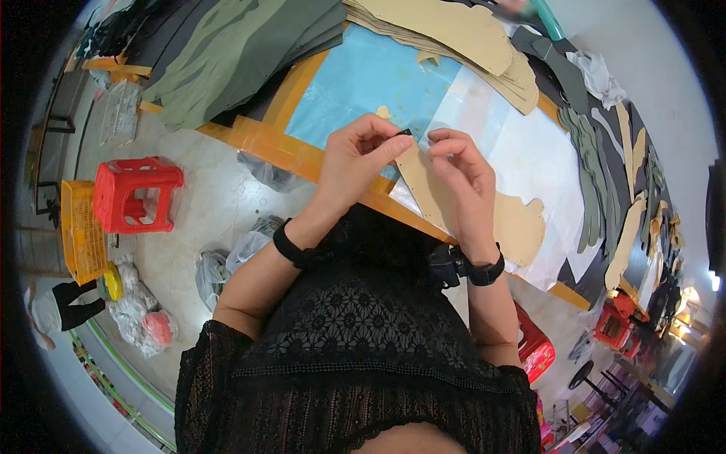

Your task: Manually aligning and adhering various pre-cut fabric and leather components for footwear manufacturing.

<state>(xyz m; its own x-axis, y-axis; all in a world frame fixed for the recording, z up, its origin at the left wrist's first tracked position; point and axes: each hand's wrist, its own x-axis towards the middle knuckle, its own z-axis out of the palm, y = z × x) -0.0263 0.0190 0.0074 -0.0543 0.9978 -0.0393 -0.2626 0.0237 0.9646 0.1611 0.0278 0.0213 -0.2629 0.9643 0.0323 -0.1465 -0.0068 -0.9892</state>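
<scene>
- Tan piece (426,181) sits at the near right corner of the blue sheet (340,83), slanting toward me and passing beneath my right hand (469,178).
- My left hand (352,163) has thumb and forefinger pressed together, pinching a small black bit (405,132) at the narrow end; I judge this grip steadies that tip and leaves the rest hanging free.
- My right fingers are curled and slightly spread above the long side; I cannot tell whether they pinch anything, though their closeness suggests they are guiding the edge.
- A broad tan end (522,227) shows past my right wrist, to the near right of the blue sheet; I cannot tell if it belongs to the same cutting.
- Beyond the blue sheet, to its far right, is the tan stack (461,30); to its left lies the green stack (249,60). Like shapes are piled together, probably for easy picking.
- White sheeting (544,166) covers the desk (253,144) right of the blue sheet, perhaps shielding the pieces from the surface.
- As for brands, labels or writing, I can make out none on what I hold or on the sheets and stacks around it.
</scene>
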